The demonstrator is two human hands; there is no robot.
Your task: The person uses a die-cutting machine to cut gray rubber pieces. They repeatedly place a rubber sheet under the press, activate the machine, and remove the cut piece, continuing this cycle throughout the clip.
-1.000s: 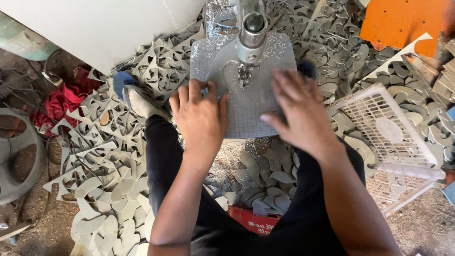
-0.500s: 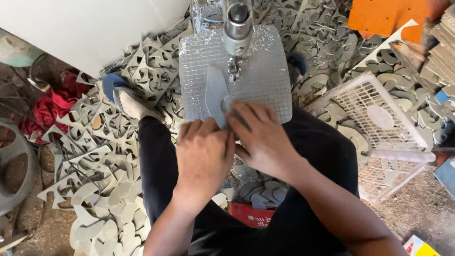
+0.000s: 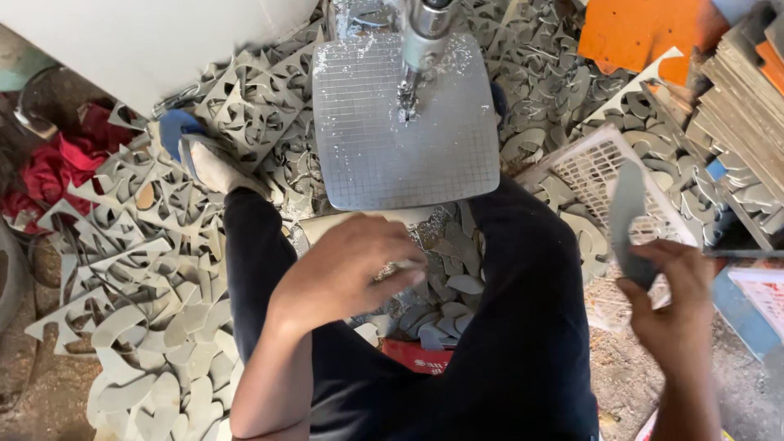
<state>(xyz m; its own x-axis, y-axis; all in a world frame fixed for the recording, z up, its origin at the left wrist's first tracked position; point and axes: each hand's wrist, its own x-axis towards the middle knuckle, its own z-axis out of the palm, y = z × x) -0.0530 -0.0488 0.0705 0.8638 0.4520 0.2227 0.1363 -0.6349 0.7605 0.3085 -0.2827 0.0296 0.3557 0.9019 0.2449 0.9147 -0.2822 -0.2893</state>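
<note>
Grey cut piece (image 3: 627, 214) in right hand (image 3: 665, 298) over white basket (image 3: 600, 163).

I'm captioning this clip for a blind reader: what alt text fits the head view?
Seen from above, a seated person's right hand lifts a flat grey cut-out piece beside a white plastic basket, while the left hand hovers below a gridded metal machine table. Grey offcuts litter the floor.
</note>
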